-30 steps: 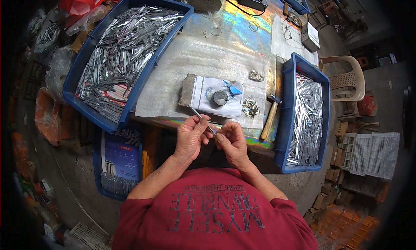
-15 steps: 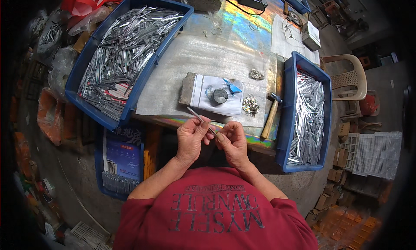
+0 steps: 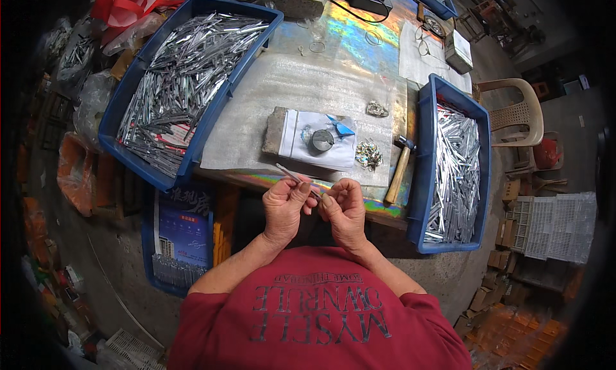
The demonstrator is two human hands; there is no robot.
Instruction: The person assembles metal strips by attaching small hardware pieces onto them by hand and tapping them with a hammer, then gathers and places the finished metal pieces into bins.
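Observation:
My left hand [image 3: 282, 208] is closed around a slim silver metal strip [image 3: 287, 172], whose far end sticks out toward the table. Thumb and fingers of my right hand [image 3: 345, 211] pinch together at the strip's near end; any small part between them is hidden. Just beyond my hands, a stone block [image 3: 274, 134] lies on the table, partly covered by white paper [image 3: 295, 139]. A dark round metal piece [image 3: 322, 140] and a blue scrap [image 3: 343, 128] rest on that paper. Small metal parts [image 3: 369, 154] lie heaped to its right.
A wooden-handled hammer [image 3: 400, 174] lies near the table's right edge. Blue bins full of metal strips stand left [image 3: 226, 91] and right [image 3: 423, 171]. Another small cluster of parts [image 3: 376, 109] sits farther back. A lower blue bin [image 3: 147, 254] is at left, a chair [image 3: 520, 113] at right.
The strip has turned slightly in my fingers, and its far end has dropped a little. Both hands stay in nearly the same place. The whole view has shifted slightly.

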